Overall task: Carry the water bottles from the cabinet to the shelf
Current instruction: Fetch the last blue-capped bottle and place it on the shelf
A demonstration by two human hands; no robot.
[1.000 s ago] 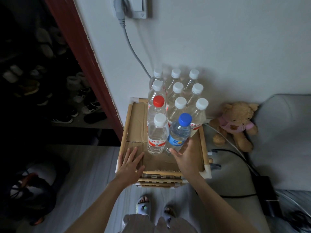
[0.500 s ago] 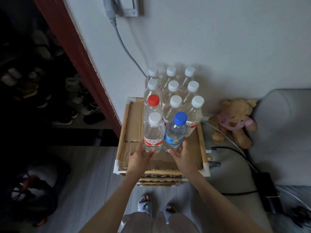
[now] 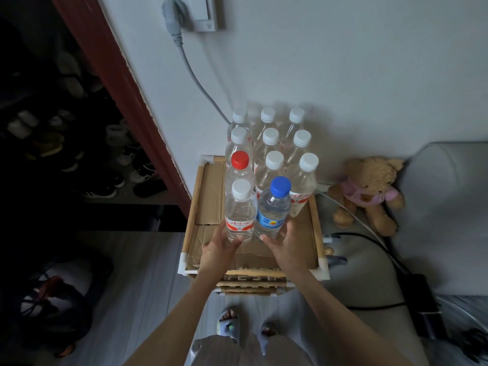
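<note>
Several clear water bottles stand in rows on the cardboard-lined top of a wooden shelf (image 3: 314, 220) against the white wall. Most have white caps; one has a red cap (image 3: 239, 159). In the front row stand a white-capped bottle with a red label (image 3: 240, 215) and a blue-capped bottle with a blue label (image 3: 272, 210). My left hand (image 3: 220, 247) wraps the base of the white-capped bottle, thumb across its front. My right hand (image 3: 289, 243) cups the base of the blue-capped bottle. Both bottles are upright on the cardboard.
A teddy bear (image 3: 369, 194) sits right of the shelf beside a grey cushion (image 3: 443, 207). Cables (image 3: 364, 233) run over the floor there. A grey cord (image 3: 195, 77) hangs from a wall socket. A dark doorway with shoes (image 3: 111, 165) opens at left. My sandalled feet (image 3: 229, 326) are below.
My left hand left the bare cardboard and closed round the base of the white-capped front bottle. My right hand stayed at the blue-capped bottle.
</note>
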